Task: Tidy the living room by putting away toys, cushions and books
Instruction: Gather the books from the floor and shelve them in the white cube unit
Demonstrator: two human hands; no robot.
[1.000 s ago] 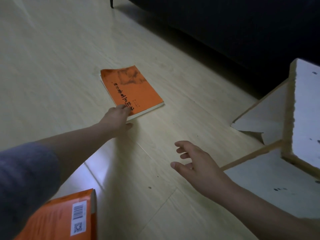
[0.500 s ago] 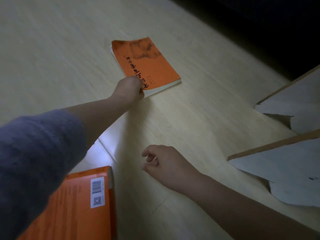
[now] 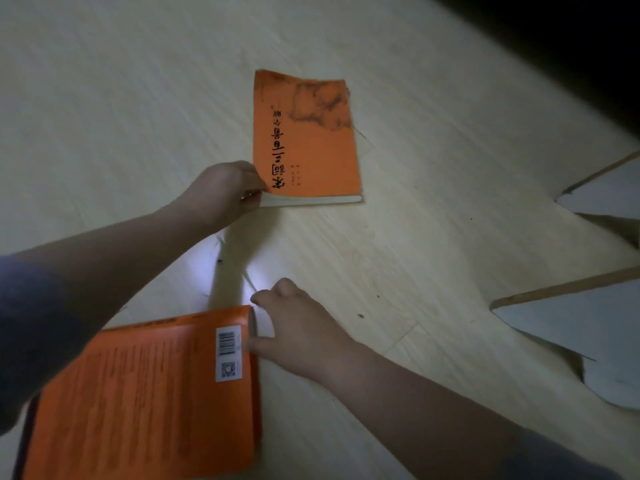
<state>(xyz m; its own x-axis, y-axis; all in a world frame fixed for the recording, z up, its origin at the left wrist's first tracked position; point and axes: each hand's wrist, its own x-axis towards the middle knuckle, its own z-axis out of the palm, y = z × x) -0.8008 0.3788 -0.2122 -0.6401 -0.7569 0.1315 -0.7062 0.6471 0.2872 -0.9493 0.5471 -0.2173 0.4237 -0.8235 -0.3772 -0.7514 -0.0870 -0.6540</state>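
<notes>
Books: I find two in view, both lying on the floor (image 3: 104,98), neither put away. The small book (image 3: 306,140), orange with black lettering, lies flat, cover up, page edge toward me. The large book (image 3: 145,393), also orange, lies back cover up, nearer to me than the small book and to its left, well apart from it.

Left grip (image 3: 221,192): closed on the near left corner of the small book, fingers pinching cover and pages. Whether that corner is raised off the floor I cannot tell.

Right grip (image 3: 294,327): thumb on the large book's right edge, forefinger hooked over the corner nearest the small book. I judge it to be holding that corner.

Progress: collection stage, in my judgement. Both books are in hand, neither lifted clear. No shelf or box for them is in view. No toys or cushions are in view, so I cannot report on them.

Clearances: I judge the floor left of and beyond the small book to offer open room. Right of the small book lie white panels (image 3: 571,327) with pointed ends and a wooden edge, well apart from it. Beyond and right of the small book is a dark mass (image 3: 554,46), too dark to identify. Drawing the two books together looks unobstructed.
</notes>
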